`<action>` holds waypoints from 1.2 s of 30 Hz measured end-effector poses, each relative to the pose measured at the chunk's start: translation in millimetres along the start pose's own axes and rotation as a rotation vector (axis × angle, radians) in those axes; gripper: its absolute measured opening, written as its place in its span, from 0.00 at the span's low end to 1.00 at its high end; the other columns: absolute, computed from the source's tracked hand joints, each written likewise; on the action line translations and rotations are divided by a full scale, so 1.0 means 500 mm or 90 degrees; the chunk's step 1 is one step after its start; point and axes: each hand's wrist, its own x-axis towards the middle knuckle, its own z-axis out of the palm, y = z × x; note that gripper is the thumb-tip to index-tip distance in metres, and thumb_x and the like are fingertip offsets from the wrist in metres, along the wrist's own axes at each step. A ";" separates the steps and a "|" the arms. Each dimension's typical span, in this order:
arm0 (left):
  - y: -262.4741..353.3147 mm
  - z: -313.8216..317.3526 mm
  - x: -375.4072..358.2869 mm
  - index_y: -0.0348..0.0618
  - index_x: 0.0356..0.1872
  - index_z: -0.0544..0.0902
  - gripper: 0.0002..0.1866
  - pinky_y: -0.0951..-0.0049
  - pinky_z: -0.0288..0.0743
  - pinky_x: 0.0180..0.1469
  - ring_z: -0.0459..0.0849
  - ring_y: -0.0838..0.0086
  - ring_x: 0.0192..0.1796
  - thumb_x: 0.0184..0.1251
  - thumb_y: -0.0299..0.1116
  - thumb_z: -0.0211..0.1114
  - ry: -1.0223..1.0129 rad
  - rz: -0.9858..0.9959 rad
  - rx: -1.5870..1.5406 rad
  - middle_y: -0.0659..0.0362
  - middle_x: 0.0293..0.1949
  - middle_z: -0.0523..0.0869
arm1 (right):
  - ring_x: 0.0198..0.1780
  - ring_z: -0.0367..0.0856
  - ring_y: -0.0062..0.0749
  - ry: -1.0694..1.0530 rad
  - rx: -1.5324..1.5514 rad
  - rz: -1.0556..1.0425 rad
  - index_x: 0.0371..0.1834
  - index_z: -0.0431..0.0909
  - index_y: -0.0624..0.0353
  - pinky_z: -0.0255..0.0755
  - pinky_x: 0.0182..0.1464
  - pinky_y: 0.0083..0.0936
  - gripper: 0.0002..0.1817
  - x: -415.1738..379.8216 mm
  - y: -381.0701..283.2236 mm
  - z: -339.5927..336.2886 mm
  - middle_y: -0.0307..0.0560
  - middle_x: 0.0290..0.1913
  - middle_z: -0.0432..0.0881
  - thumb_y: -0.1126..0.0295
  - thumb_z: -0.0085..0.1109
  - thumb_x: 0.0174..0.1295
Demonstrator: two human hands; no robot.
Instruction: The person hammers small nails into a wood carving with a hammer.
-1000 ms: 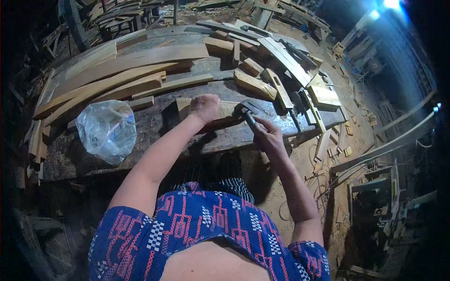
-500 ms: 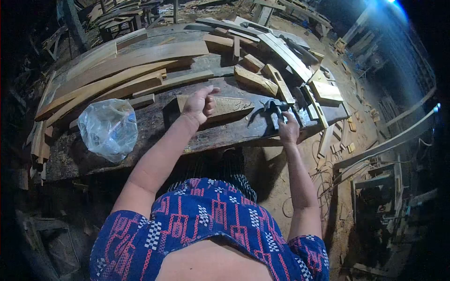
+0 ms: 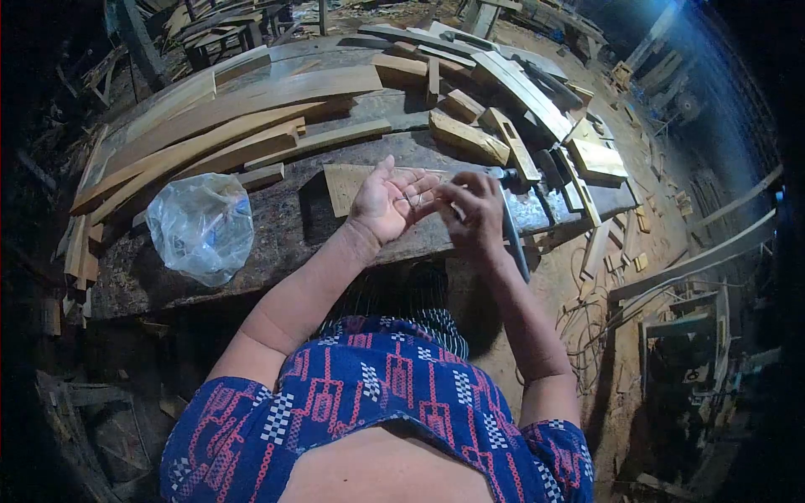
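Note:
My left hand [image 3: 390, 201] is palm up and cupped above the workbench [image 3: 277, 222]. On its palm and fingers lie small thin pieces that look like nails [image 3: 414, 199]. My right hand [image 3: 475, 210] meets the left fingertips with thumb and fingers pinched together; what is between them is too small to make out. Behind both hands lies a tapered wooden block [image 3: 342, 186], partly hidden. A hammer [image 3: 514, 239] rests by the right hand, its head on the bench and its dark handle jutting over the front edge.
A clear plastic bag [image 3: 201, 228] sits on the bench at left. Long boards [image 3: 243, 105] lie along the back left. Wooden pieces, one a slotted block [image 3: 513, 144], crowd the right side. Offcuts [image 3: 597, 251] and cables [image 3: 579, 323] litter the ground at right.
My right hand has let go of the hammer, now lying at the bench edge, and moved left to my left hand. The left hand has turned from a fist to palm up.

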 end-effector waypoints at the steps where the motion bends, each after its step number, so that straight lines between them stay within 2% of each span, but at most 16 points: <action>1: 0.002 -0.008 0.002 0.27 0.59 0.62 0.35 0.58 0.72 0.55 0.77 0.54 0.52 0.69 0.56 0.42 0.001 0.000 0.024 0.43 0.51 0.75 | 0.49 0.69 0.42 -0.038 -0.005 -0.035 0.38 0.81 0.51 0.63 0.50 0.37 0.13 0.000 -0.013 0.001 0.44 0.42 0.74 0.71 0.63 0.47; 2: 0.004 -0.034 0.013 0.27 0.59 0.62 0.35 0.58 0.72 0.55 0.77 0.54 0.52 0.69 0.56 0.42 0.001 0.002 0.024 0.43 0.51 0.75 | 0.49 0.69 0.42 -0.038 -0.003 -0.038 0.38 0.81 0.51 0.63 0.50 0.37 0.13 0.003 -0.024 0.001 0.44 0.42 0.74 0.71 0.63 0.47; 4: 0.011 -0.063 0.023 0.28 0.60 0.62 0.40 0.64 0.74 0.53 0.78 0.59 0.50 0.67 0.62 0.40 -0.271 -0.111 -0.068 0.45 0.51 0.76 | 0.51 0.68 0.42 -0.079 0.006 -0.033 0.40 0.81 0.49 0.61 0.51 0.40 0.14 0.006 -0.039 0.002 0.42 0.44 0.73 0.69 0.63 0.48; 5: 0.009 -0.055 0.017 0.28 0.60 0.62 0.40 0.64 0.74 0.53 0.78 0.59 0.50 0.67 0.62 0.40 -0.271 -0.111 -0.068 0.45 0.51 0.76 | 0.53 0.66 0.43 -0.104 0.015 -0.017 0.41 0.82 0.46 0.59 0.53 0.41 0.14 0.008 -0.037 0.007 0.42 0.45 0.73 0.67 0.63 0.48; 7: -0.001 -0.022 -0.003 0.28 0.63 0.60 0.45 0.67 0.75 0.47 0.79 0.65 0.44 0.64 0.67 0.39 -0.094 -0.056 0.043 0.49 0.47 0.78 | 0.53 0.66 0.43 -0.122 0.005 -0.020 0.41 0.82 0.45 0.59 0.54 0.40 0.14 0.011 -0.037 0.013 0.42 0.45 0.73 0.66 0.63 0.47; 11: -0.009 -0.002 -0.009 0.29 0.61 0.62 0.46 0.69 0.76 0.47 0.80 0.66 0.43 0.63 0.68 0.36 -0.074 -0.042 0.031 0.49 0.46 0.79 | 0.54 0.66 0.43 -0.199 -0.018 -0.022 0.40 0.81 0.46 0.57 0.56 0.41 0.14 0.015 -0.036 0.009 0.43 0.46 0.72 0.66 0.64 0.47; 13: -0.009 -0.024 -0.002 0.30 0.63 0.59 0.45 0.65 0.74 0.52 0.79 0.63 0.49 0.63 0.67 0.38 -0.215 -0.082 0.002 0.47 0.51 0.76 | 0.53 0.67 0.43 -0.168 0.002 -0.017 0.38 0.82 0.48 0.59 0.55 0.39 0.13 0.015 -0.038 0.010 0.43 0.44 0.73 0.67 0.64 0.46; 15: -0.013 -0.022 -0.003 0.30 0.62 0.61 0.42 0.65 0.74 0.53 0.79 0.63 0.49 0.65 0.64 0.38 -0.191 -0.081 0.023 0.47 0.50 0.77 | 0.51 0.68 0.43 -0.138 0.022 -0.009 0.35 0.82 0.49 0.61 0.54 0.38 0.11 0.012 -0.033 0.014 0.43 0.43 0.74 0.68 0.65 0.45; 17: -0.022 -0.016 -0.007 0.30 0.61 0.63 0.39 0.65 0.74 0.53 0.79 0.63 0.49 0.68 0.61 0.38 -0.167 -0.080 0.045 0.48 0.49 0.77 | 0.46 0.71 0.39 -0.098 0.224 0.075 0.29 0.81 0.55 0.65 0.49 0.31 0.08 0.010 -0.018 0.026 0.44 0.38 0.75 0.70 0.67 0.44; 18: -0.029 -0.015 -0.007 0.32 0.59 0.66 0.34 0.66 0.75 0.51 0.79 0.63 0.48 0.69 0.56 0.39 -0.098 -0.071 0.072 0.50 0.47 0.79 | 0.46 0.71 0.39 -0.098 0.224 0.075 0.29 0.81 0.55 0.65 0.49 0.31 0.08 0.011 -0.012 0.027 0.44 0.38 0.75 0.70 0.67 0.44; 20: -0.041 -0.028 -0.009 0.34 0.56 0.69 0.29 0.66 0.75 0.50 0.79 0.64 0.47 0.71 0.51 0.40 -0.029 -0.062 0.101 0.52 0.45 0.80 | 0.41 0.72 0.34 -0.002 0.384 0.213 0.25 0.79 0.61 0.67 0.44 0.26 0.06 0.015 -0.004 0.023 0.44 0.33 0.75 0.72 0.67 0.45; 22: -0.054 -0.038 -0.023 0.39 0.51 0.75 0.20 0.66 0.76 0.46 0.80 0.68 0.42 0.72 0.43 0.43 -0.088 -0.117 0.104 0.56 0.41 0.82 | 0.41 0.71 0.30 0.023 0.387 0.202 0.25 0.79 0.63 0.65 0.42 0.25 0.06 0.016 0.007 0.016 0.44 0.33 0.76 0.73 0.65 0.49; 23: -0.063 -0.028 -0.036 0.44 0.48 0.77 0.16 0.70 0.75 0.40 0.81 0.72 0.37 0.69 0.41 0.49 -0.001 -0.102 0.170 0.59 0.37 0.82 | 0.40 0.71 0.29 0.036 0.406 0.230 0.25 0.80 0.63 0.65 0.42 0.25 0.05 0.008 0.017 0.022 0.43 0.33 0.76 0.73 0.65 0.50; 26: -0.070 -0.001 -0.051 0.44 0.41 0.80 0.11 0.75 0.74 0.35 0.79 0.76 0.34 0.67 0.38 0.54 0.055 -0.045 0.210 0.62 0.30 0.80 | 0.40 0.71 0.29 0.044 0.472 0.278 0.26 0.80 0.62 0.63 0.43 0.23 0.05 -0.016 0.015 0.031 0.43 0.32 0.76 0.72 0.64 0.51; 32: -0.072 -0.007 -0.044 0.44 0.33 0.80 0.07 0.85 0.64 0.18 0.72 0.86 0.19 0.63 0.36 0.61 0.127 0.060 0.327 0.66 0.24 0.78 | 0.41 0.72 0.32 0.058 0.374 0.277 0.26 0.79 0.62 0.64 0.45 0.25 0.05 -0.058 -0.001 0.046 0.44 0.33 0.76 0.72 0.64 0.50; 36: -0.077 -0.033 -0.028 0.43 0.31 0.81 0.07 0.88 0.59 0.14 0.70 0.89 0.17 0.62 0.34 0.63 0.132 0.128 0.424 0.67 0.22 0.77 | 0.40 0.73 0.32 0.081 0.357 0.283 0.27 0.78 0.62 0.65 0.45 0.25 0.06 -0.080 0.006 0.070 0.45 0.32 0.76 0.72 0.63 0.52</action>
